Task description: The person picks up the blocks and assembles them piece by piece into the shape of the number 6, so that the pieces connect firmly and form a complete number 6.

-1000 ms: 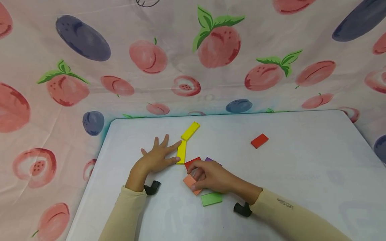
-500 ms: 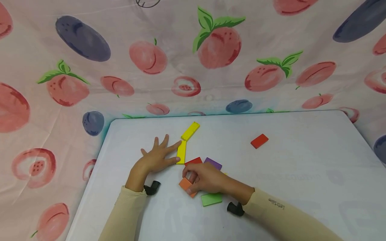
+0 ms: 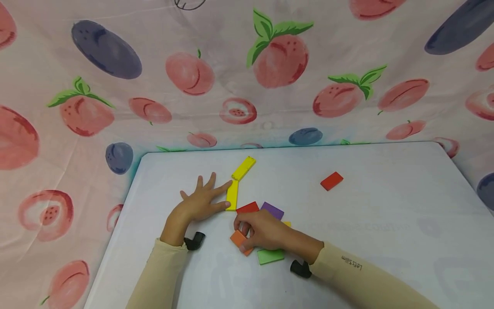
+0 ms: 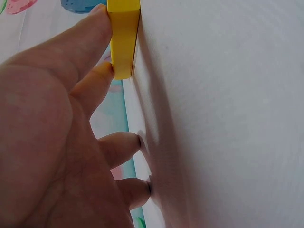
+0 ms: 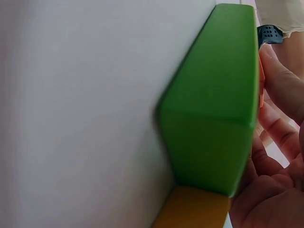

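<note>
My right hand [image 3: 266,229] pinches an orange rectangular block [image 3: 237,237] near its right side, thumb on the near side and a bent index finger beyond. The block lies at the table surface, left of a green block [image 3: 271,256]. Fingers of my left hand [image 3: 200,202] are spread, with index finger and thumb tips touching the left side of a yellow block [image 3: 233,195]; its other fingertips rest on the table, as the left wrist view shows. A second yellow block [image 3: 243,168] meets the first one's far end. The right hand partly covers a red block [image 3: 248,207].
Behind the right hand lie a purple block [image 3: 273,210] and a mostly hidden yellow-orange block [image 3: 287,223]. Another red block [image 3: 332,181] sits apart to the right on the white table [image 3: 386,206]. A fruit-patterned cloth [image 3: 231,64] hangs behind the table.
My right hand has moved left and slightly nearer with the orange block, uncovering more of the purple block and a bit of the yellow-orange one. The left hand has stayed still.
</note>
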`<action>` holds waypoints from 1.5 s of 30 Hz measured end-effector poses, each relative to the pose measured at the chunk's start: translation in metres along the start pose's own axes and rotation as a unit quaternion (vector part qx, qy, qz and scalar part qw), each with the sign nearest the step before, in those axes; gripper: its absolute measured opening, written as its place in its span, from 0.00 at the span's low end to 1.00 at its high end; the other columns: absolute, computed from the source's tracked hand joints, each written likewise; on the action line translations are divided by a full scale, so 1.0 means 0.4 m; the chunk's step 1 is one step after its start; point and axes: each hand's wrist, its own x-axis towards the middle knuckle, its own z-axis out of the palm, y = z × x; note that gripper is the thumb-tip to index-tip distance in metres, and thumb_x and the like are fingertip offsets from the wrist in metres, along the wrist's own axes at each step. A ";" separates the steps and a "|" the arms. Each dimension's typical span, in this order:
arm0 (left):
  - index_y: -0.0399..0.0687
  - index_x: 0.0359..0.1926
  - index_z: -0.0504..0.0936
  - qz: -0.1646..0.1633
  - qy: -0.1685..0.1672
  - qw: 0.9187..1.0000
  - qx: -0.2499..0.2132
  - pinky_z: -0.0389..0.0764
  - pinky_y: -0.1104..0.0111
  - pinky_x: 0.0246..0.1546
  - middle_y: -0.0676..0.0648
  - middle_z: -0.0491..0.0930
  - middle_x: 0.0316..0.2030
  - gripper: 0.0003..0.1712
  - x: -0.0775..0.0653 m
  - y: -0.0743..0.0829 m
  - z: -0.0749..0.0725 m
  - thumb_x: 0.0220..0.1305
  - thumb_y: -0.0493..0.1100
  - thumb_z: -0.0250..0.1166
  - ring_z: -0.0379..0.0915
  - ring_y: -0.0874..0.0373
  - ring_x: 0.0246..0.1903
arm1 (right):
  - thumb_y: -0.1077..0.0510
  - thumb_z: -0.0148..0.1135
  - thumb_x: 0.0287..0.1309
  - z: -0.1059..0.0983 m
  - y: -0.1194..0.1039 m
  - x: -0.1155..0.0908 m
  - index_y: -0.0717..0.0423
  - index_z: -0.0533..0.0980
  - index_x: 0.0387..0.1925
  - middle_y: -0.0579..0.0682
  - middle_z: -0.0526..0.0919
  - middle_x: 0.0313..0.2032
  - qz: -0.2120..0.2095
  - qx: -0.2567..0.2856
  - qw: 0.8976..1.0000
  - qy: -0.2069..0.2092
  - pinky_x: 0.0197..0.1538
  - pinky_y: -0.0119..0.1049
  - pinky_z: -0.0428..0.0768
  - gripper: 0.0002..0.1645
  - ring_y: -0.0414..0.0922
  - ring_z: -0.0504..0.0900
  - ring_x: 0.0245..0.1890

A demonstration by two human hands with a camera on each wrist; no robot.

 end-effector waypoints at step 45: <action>0.83 0.77 0.55 0.000 0.005 1.000 -0.006 0.32 0.14 0.57 0.43 0.36 0.83 0.41 -0.002 -0.002 0.007 0.67 0.69 0.60 0.23 0.29 0.79 | 0.57 0.74 0.58 -0.031 0.017 0.007 0.42 0.84 0.48 0.39 0.80 0.32 0.015 0.017 0.995 -0.096 0.36 0.28 0.76 0.16 0.36 0.79 0.32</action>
